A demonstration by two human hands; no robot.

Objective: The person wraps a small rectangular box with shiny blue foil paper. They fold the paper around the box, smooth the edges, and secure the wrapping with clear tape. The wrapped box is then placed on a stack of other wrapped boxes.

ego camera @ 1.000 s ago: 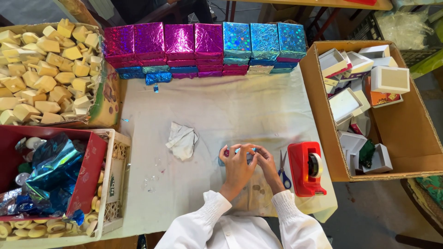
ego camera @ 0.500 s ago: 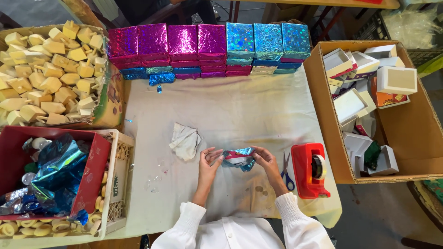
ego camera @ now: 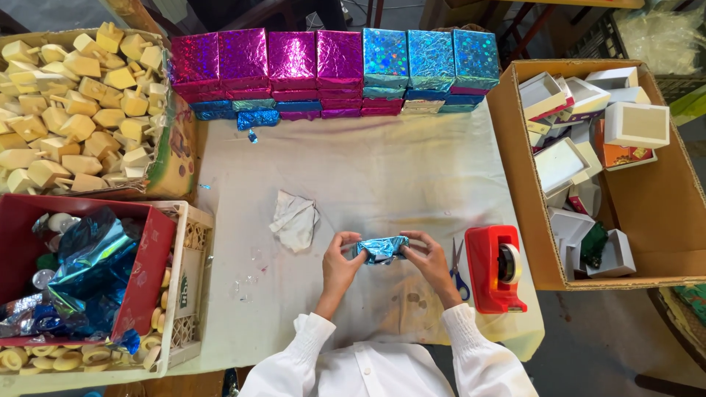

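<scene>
At lower centre, left hand [ego camera: 340, 259] and right hand [ego camera: 429, 259] pinch a half-wrapped blue foil box [ego camera: 379, 249]; finished wrapped boxes [ego camera: 331, 70] line the counter [ego camera: 382, 169] top, unwrapped white boxes [ego camera: 588, 147] wait right.

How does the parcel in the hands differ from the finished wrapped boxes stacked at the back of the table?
The blue foil parcel looks crumpled and loosely wrapped; the stacked boxes are smooth and square. The parcel is held in both hands above the cloth; the boxes sit in rows. The parcel is blue; many boxes are magenta. Both are shiny foil.

Blue foil parcel [ego camera: 380, 249], red tape dispenser [ego camera: 496, 267], pink & blue boxes [ego camera: 334, 70]
</scene>
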